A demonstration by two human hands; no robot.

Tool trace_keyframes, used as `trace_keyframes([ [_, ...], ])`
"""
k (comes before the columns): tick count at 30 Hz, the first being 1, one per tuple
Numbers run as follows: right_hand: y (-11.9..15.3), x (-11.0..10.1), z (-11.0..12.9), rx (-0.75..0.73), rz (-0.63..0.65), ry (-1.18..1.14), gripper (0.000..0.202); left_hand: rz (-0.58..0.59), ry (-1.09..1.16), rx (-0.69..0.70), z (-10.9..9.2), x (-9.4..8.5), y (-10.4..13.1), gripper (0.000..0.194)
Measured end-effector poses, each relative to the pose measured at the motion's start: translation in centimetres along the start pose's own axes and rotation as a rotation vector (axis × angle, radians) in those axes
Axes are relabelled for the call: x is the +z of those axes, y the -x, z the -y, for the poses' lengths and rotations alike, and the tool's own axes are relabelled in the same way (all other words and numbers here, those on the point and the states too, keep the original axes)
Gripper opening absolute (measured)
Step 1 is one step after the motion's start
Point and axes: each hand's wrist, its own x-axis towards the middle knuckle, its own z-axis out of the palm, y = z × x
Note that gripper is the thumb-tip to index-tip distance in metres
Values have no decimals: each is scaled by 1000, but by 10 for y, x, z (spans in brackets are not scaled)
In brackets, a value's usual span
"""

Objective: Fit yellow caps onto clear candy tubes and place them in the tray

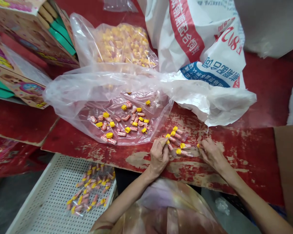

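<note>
My left hand [159, 154] is closed at the table's front edge, its fingertips pinching the yellow cap of a small clear tube [170, 146] with red and white bits inside. To its right, my right hand [212, 154] is closed too, with a yellow cap [198, 146] at its fingertips; whether a tube hangs from it cannot be made out. Between and just beyond the hands lie several capped tubes [185, 152] on the worn red table [141, 159]. An open plastic bag [148, 130] to the left holds several loose yellow caps and filled pieces.
Behind is a clear bag of yellow-capped pieces [127, 42]. A white printed sack [185, 32] stands at the back right. Printed boxes [26, 81] are at the left. A white perforated crate [51, 185] with many wrapped tubes sits below the table's left front edge.
</note>
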Motion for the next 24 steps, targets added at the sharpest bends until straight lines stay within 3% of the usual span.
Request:
trace_keyframes([
  [4,-2,-4,4,60,-59,-146,16,-3,27,-6,-1,-2,4,34],
  [6,-3,-4,5,217,-114,-387,23,-32,23,12,-1,-5,8,35],
  [9,-2,3,7,503,-285,-927,36,-84,5,36,0,-10,13,38],
  [11,0,7,12,553,-416,-1183,36,-119,10,40,-2,-14,16,38],
  [13,2,9,24,525,-505,-1293,32,-130,54,20,-7,-17,16,34],
  [16,7,10,57,404,-616,-1213,24,18,265,-137,-23,-21,16,21],
  [18,9,14,85,257,-617,-998,19,216,500,-314,-36,-22,15,23],
  [20,8,21,112,58,-586,-758,19,330,684,-481,-46,-23,15,31],
  [22,6,29,130,-119,-586,-592,27,324,747,-592,-51,-23,16,33],
  [24,4,32,135,-197,-600,-520,32,291,737,-649,-52,-25,17,33],
])
